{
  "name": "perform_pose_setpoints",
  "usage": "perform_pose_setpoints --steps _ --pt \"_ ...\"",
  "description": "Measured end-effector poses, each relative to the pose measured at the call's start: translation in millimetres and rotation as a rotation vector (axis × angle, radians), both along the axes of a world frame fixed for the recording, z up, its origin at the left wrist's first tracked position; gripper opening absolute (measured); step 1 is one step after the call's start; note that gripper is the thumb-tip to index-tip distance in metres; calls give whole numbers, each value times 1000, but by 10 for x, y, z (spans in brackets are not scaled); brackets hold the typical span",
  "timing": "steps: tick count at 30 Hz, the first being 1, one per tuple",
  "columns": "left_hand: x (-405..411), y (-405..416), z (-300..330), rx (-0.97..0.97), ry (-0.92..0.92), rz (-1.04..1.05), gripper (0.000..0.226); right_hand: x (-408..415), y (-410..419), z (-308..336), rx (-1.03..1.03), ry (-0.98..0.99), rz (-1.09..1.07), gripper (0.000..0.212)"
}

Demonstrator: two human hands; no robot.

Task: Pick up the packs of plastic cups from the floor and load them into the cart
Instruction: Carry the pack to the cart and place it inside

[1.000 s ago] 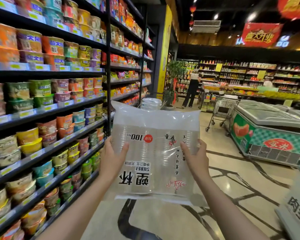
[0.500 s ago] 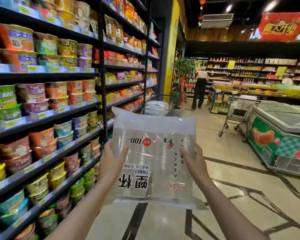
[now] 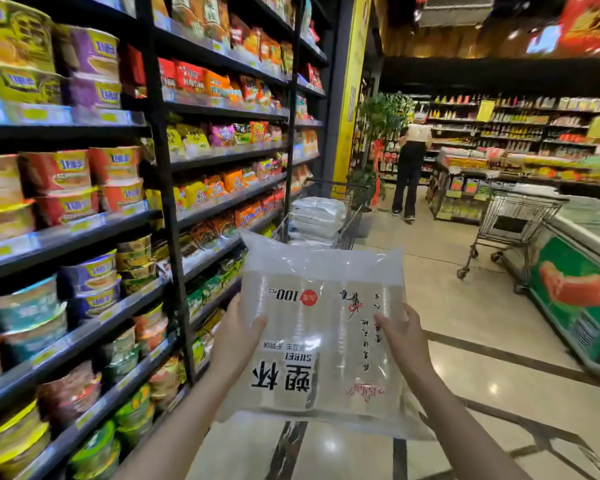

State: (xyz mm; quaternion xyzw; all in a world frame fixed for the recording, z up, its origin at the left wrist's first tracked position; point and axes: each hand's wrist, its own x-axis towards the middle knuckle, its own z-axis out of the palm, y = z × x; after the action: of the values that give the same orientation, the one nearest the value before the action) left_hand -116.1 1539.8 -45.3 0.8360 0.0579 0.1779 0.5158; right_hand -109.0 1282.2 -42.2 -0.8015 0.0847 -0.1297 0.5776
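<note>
I hold a clear pack of plastic cups [image 3: 323,327] flat in front of me at chest height, its black print upside down to me. My left hand [image 3: 238,336] grips its left edge and my right hand [image 3: 400,336] grips its right edge. Straight ahead, just past the pack, stands the cart [image 3: 347,220], a wire trolley close to the shelving. Several white-clear packs [image 3: 317,216] lie stacked inside it, reaching its rim. The pack I carry hides the cart's lower part.
Tall black shelves [image 3: 160,188] of noodle bowls and snack bags run along my left. A second wire trolley [image 3: 510,223], with nothing visible in it, and a chest freezer [image 3: 582,278] stand at right. A person [image 3: 411,168] stands far down the aisle. Tiled floor lies between.
I have walked forward along the shelves with the pack held in both hands. The loaded cart has come much closer and now sits just beyond the pack.
</note>
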Motion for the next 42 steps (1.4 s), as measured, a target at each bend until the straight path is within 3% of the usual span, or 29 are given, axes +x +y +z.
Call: perform_pose_setpoints --steps 2,6,10,17,23,29,42 --pt "569 -19 -113 19 24 -13 59 551 -17 -89 23 37 -3 73" --pt "1807 -74 -164 62 77 -3 71 1746 -66 -129 66 76 1 96" --pt "2953 -86 -146 71 91 29 67 2932 -72 -125 60 71 4 70" --pt "4751 110 -269 124 105 46 65 4719 71 -177 23 84 -13 62" --pt "6362 301 -378 -1 148 55 64 6247 316 -382 29 113 -26 64" --pt "7957 480 -512 26 228 -36 57 7640 484 -480 47 154 -71 68" --pt "10387 333 -1220 63 384 -118 48 9996 372 -1275 21 392 -109 67"
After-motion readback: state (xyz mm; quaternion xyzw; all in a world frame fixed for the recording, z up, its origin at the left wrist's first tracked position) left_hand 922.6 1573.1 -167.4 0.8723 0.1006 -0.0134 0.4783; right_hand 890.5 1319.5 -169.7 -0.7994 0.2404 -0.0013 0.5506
